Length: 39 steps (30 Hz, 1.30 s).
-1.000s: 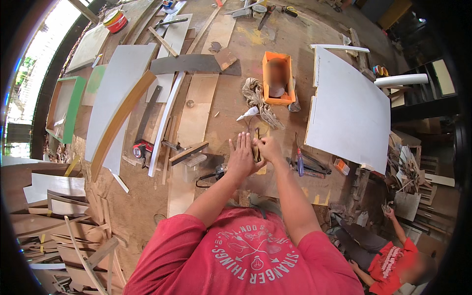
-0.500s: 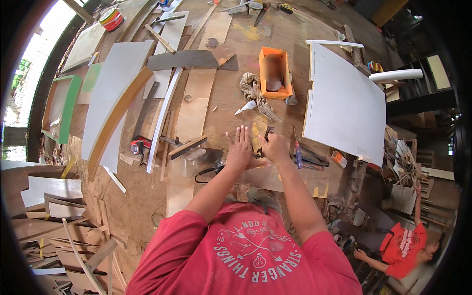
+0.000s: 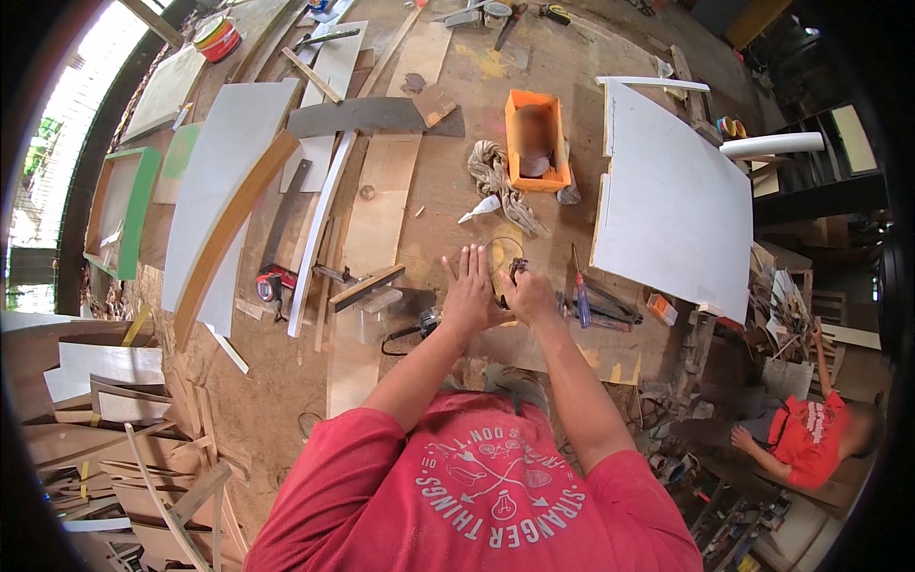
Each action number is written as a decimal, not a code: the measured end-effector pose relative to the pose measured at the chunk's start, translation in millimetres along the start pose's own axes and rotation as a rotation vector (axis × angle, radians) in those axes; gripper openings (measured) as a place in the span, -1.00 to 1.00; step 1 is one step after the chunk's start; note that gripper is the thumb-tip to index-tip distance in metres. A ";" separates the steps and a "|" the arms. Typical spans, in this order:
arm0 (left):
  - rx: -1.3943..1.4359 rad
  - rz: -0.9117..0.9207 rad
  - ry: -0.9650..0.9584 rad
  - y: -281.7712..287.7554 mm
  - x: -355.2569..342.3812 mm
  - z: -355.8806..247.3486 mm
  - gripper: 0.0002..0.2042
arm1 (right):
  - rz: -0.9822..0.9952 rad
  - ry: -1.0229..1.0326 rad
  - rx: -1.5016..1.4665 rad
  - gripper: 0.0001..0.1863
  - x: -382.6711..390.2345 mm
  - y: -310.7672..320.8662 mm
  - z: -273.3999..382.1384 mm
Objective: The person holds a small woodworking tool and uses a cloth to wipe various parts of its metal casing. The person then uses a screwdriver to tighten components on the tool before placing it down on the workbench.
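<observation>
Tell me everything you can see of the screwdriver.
The screwdriver lies on the wooden bench, to the right of the right hand; no hand touches it. Its blue-purple handle, apparently plastic, points toward the person; its thin, metal-looking shaft points away. Dark tools lie just to its right; whether they touch it is unclear. The tip is too small to make out.

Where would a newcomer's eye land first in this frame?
Probably on the bright orange box right of upper centre, and the large white panel to its right. Near the middle, the right hand grips a small dark object beside the flat left hand. Below them, the red shirt fills the lower middle.
</observation>
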<state>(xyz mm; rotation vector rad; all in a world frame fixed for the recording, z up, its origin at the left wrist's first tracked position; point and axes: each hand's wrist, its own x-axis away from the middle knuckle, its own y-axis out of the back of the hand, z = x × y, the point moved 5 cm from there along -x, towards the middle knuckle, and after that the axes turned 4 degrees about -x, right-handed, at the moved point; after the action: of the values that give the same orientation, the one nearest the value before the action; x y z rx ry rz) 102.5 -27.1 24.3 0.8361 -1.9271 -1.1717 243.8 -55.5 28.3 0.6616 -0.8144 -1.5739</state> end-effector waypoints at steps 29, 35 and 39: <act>0.099 0.077 -0.048 -29.1 -17.1 13.0 0.07 | -0.526 -0.227 -0.629 -0.46 -76.9 -16.6 17.8; 0.143 0.078 -0.099 -42.4 -22.0 17.2 0.03 | -0.404 -0.241 -0.474 -0.55 -82.0 -23.9 13.2; 0.204 0.043 -0.116 -41.1 -21.0 16.6 -0.03 | -0.411 -0.250 -0.481 -0.66 -81.5 -24.4 15.9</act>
<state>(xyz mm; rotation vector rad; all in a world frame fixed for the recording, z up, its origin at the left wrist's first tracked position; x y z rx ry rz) 106.3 -18.2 -23.8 0.8440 -2.1767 -1.0301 229.4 29.0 16.1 0.2904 -0.4578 -2.1635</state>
